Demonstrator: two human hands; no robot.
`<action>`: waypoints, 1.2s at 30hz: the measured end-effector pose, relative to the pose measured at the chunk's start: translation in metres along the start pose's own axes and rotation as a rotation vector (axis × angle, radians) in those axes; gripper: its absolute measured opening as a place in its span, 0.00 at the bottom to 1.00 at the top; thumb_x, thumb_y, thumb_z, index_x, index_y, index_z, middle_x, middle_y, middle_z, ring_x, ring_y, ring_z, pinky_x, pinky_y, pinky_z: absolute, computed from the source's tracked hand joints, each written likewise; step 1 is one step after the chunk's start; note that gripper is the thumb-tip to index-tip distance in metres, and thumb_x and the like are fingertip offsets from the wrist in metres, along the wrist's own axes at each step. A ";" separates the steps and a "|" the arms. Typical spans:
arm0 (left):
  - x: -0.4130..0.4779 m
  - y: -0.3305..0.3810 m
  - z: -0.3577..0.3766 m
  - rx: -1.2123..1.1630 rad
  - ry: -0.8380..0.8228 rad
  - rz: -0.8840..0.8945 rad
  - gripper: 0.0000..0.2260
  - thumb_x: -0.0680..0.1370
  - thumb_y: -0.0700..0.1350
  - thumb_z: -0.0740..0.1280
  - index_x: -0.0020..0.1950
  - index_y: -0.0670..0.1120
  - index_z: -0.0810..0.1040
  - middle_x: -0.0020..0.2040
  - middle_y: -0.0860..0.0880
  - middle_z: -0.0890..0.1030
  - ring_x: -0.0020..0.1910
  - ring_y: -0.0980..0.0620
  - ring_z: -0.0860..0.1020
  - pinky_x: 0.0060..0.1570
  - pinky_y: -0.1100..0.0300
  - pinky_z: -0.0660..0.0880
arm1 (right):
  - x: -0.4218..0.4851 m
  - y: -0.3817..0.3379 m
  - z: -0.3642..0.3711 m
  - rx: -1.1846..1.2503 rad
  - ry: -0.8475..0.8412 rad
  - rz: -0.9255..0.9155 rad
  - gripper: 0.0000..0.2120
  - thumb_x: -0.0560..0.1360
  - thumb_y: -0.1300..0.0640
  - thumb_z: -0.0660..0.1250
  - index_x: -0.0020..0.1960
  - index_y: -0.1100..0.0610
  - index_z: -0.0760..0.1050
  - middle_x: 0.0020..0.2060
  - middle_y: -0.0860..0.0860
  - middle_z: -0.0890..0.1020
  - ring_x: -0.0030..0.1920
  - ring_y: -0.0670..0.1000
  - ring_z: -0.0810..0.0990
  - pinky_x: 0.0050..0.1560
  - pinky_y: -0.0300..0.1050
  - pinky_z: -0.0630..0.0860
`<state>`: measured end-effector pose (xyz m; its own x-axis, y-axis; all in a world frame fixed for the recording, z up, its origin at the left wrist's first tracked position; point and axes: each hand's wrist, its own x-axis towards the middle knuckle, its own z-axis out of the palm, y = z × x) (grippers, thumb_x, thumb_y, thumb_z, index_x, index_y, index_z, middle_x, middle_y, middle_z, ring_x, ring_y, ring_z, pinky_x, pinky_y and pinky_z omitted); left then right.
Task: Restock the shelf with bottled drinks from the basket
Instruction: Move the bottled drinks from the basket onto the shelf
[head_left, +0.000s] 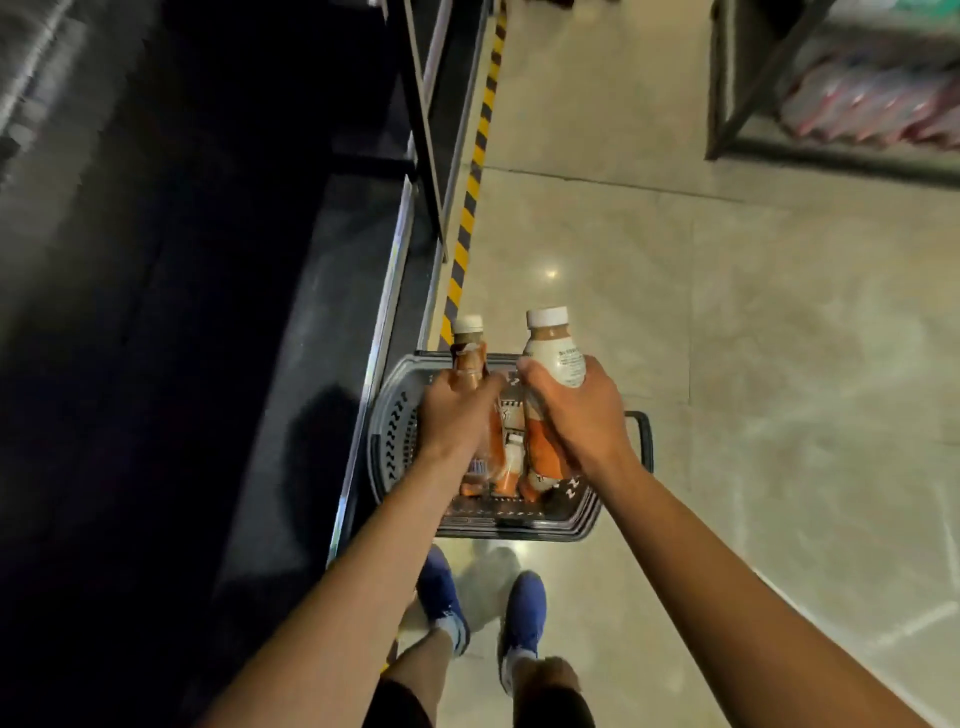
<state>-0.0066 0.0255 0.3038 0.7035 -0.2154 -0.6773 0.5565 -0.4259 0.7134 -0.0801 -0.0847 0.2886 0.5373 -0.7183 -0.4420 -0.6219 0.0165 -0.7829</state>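
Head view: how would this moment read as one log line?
left hand: grips left bottle | right hand: grips right bottle | basket: on floor, below hands

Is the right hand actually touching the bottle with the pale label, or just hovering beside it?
Touching. The head view shows the right hand wrapped round the pale-label bottle, with its thumb and fingers curled against the bottle's sides, above the basket.

Glossy stone-look floor tiles (675, 312), a perforated grey plastic basket (395, 431), smooth labelled plastic bottles (553, 353).
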 end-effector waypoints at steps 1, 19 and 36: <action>-0.028 0.023 -0.007 -0.035 0.017 0.042 0.12 0.75 0.52 0.72 0.53 0.47 0.78 0.48 0.44 0.84 0.46 0.46 0.83 0.44 0.57 0.77 | -0.020 -0.027 -0.018 0.023 0.001 -0.041 0.18 0.69 0.37 0.72 0.50 0.48 0.76 0.42 0.44 0.82 0.42 0.42 0.81 0.40 0.42 0.76; -0.441 0.095 -0.164 -0.478 0.469 0.514 0.10 0.74 0.50 0.74 0.48 0.46 0.79 0.42 0.42 0.84 0.39 0.46 0.84 0.45 0.49 0.81 | -0.326 -0.251 -0.111 0.250 -0.780 -0.570 0.15 0.66 0.42 0.73 0.47 0.50 0.80 0.39 0.49 0.85 0.37 0.46 0.83 0.38 0.43 0.78; -0.738 -0.115 -0.270 -0.702 1.256 0.623 0.21 0.65 0.57 0.75 0.45 0.42 0.78 0.44 0.32 0.80 0.38 0.45 0.80 0.43 0.48 0.76 | -0.689 -0.214 -0.039 0.049 -1.738 -0.804 0.25 0.60 0.38 0.73 0.52 0.48 0.82 0.47 0.52 0.87 0.47 0.53 0.86 0.50 0.54 0.82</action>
<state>-0.4702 0.4705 0.7703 0.5975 0.7991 0.0669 -0.1161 0.0037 0.9932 -0.3394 0.3794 0.7774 0.5620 0.8191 0.1149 0.0246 0.1224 -0.9922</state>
